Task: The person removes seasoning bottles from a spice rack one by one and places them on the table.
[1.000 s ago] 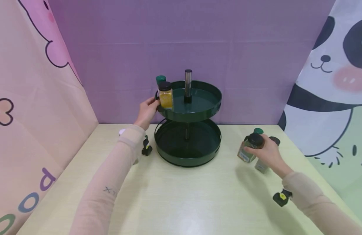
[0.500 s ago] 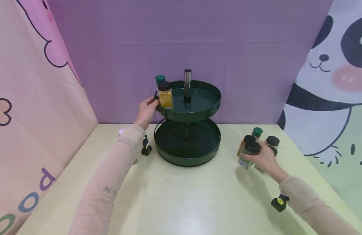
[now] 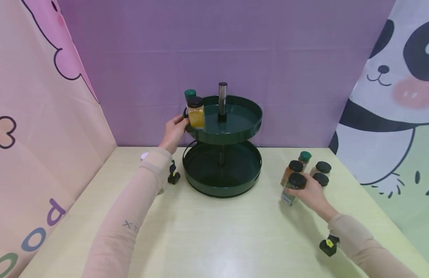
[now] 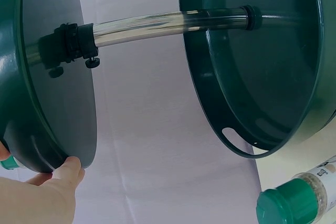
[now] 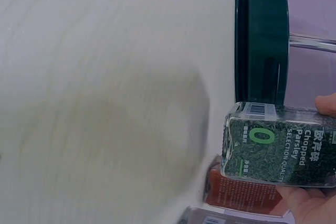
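Observation:
In the head view, my left hand point(image 3: 174, 133) pinches the left rim of the dark green upper tray point(image 3: 232, 136), beside a yellow spice jar point(image 3: 196, 119) with a black lid. A green-capped jar point(image 3: 190, 94) stands just behind that one. The left wrist view has fingertips point(image 4: 71, 166) against the underside of the upper tray point(image 4: 13, 93). On the right, my right hand point(image 3: 313, 197) grips a black-lidded jar of chopped parsley point(image 3: 288, 196), held slightly tilted at the front of a jar group. Its label point(image 5: 283, 145) faces the right wrist camera.
Around the parsley jar stand an orange-brown jar point(image 3: 286, 174), a green-capped jar point(image 3: 305, 156) and two more black-lidded jars point(image 3: 323, 167). The lower tray point(image 3: 221, 190) sits on the table point(image 3: 214, 239). Below my left hand lies another green-capped jar point(image 4: 291, 203), mostly hidden by the sleeve in the head view.
My right hand has brought the parsley jar down and toward the near side, uncovering the jars behind it. The left hand stays at the upper tray's rim.

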The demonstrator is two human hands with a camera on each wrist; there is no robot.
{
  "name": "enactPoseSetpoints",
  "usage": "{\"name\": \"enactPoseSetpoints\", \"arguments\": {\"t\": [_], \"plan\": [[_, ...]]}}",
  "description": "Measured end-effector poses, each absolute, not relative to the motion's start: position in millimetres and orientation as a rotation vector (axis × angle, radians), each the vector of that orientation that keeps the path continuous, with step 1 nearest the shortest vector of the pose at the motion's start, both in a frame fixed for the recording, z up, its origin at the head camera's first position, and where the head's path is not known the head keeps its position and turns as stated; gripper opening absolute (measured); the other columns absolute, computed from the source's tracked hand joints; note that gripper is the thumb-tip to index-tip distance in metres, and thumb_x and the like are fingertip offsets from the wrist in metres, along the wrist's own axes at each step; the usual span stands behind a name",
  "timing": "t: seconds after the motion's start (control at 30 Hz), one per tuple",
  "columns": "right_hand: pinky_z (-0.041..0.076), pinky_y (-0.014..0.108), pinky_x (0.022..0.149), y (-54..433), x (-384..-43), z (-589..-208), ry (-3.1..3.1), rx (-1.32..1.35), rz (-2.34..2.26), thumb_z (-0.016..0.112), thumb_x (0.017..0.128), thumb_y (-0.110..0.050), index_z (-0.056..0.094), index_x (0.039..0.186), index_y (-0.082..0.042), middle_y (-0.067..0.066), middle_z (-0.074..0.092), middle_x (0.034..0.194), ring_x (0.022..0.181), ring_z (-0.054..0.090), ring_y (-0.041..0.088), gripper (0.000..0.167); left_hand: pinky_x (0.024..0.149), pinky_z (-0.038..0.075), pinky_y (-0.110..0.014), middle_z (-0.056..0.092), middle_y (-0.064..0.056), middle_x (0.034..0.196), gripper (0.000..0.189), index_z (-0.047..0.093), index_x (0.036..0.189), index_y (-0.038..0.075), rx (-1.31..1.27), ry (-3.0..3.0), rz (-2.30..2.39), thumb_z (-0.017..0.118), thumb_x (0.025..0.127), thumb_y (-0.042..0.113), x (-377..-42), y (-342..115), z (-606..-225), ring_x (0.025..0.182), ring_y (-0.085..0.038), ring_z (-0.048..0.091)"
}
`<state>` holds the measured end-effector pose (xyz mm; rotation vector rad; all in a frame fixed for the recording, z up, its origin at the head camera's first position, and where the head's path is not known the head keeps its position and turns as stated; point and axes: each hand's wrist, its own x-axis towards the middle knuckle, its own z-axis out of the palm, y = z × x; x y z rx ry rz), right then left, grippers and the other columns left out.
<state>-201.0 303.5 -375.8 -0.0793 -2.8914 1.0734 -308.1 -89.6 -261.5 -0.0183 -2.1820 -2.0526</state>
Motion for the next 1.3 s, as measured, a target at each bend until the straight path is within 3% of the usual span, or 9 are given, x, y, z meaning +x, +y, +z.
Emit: {"name": "enactPoseSetpoints", "arguments": {"t": [0.53,1.07,1.3], "plan": [[0.03,0.06,0.101,303.5,-201.9,-385.6,-2.889,-0.101,1.138,0.074,0.075,-0.029,0.022,0.137,0.012,0.037,0.031,0.136,0.123,0.032,0.051,0.091,0.105,0.037,-0.03,0.046,-0.01,0.137,0.044,0.041,0.137,0.006,-0.006,-2.191,-2.06,0.045,0.095,0.018,-308.2,-91.0,-261.2,0.123,-0.018,0.044],[0.035,0.059,0.098,303.7,-203.8,-393.3,-2.855,-0.109,1.157,0.073,0.075,-0.029,0.032,0.131,0.009,0.034,0.039,0.13,0.12,0.038,0.049,0.079,0.103,0.039,-0.03,0.048,-0.011,0.135,0.044,0.044,0.135,0.006,0.007,-2.176,-2.044,0.046,0.094,0.018,-311.6,-91.3,-262.1,0.12,-0.018,0.047],[0.035,0.059,0.098,302.5,-203.5,-394.9,-2.867,-0.129,1.165,0.072,0.075,-0.029,0.03,0.132,0.01,0.035,0.038,0.131,0.12,0.037,0.049,0.081,0.103,0.038,-0.03,0.047,-0.01,0.136,0.044,0.043,0.136,0.007,0.017,-2.188,-2.042,0.046,0.094,0.019,-312.8,-91.6,-262.0,0.121,-0.017,0.046]]}}
